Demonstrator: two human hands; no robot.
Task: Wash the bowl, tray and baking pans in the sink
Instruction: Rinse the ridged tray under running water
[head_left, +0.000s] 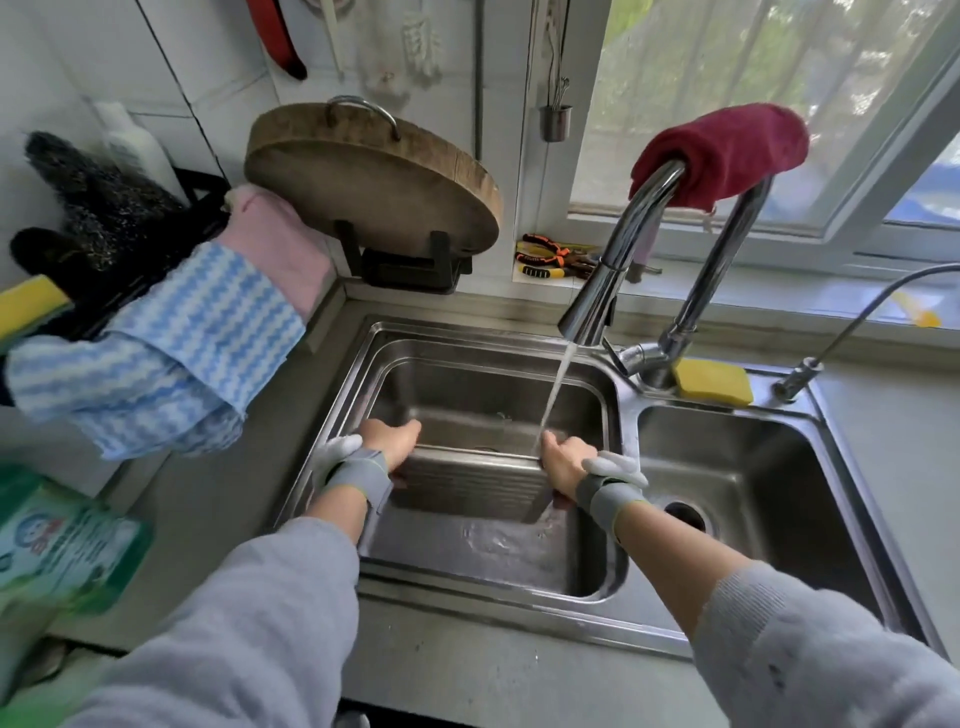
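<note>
A ribbed metal baking pan (467, 486) is tilted on edge inside the left basin of the steel sink (358, 332). My left hand (389, 441) grips its left side and my right hand (563, 462) grips its right side, fingers curled over the rim. Both wrists wear grey straps. Water runs from the chrome faucet (597, 296) and lands at the pan's far right corner, next to my right hand. Shallow water lies on the basin floor below the pan. No bowl or tray shows.
The right basin (737, 478) has an open drain. A yellow sponge (711, 382) lies behind it, a red cloth (727, 150) hangs over the faucet. A round wooden board (374, 182) stands at the back left, a blue striped cloth (166, 353) hangs at left.
</note>
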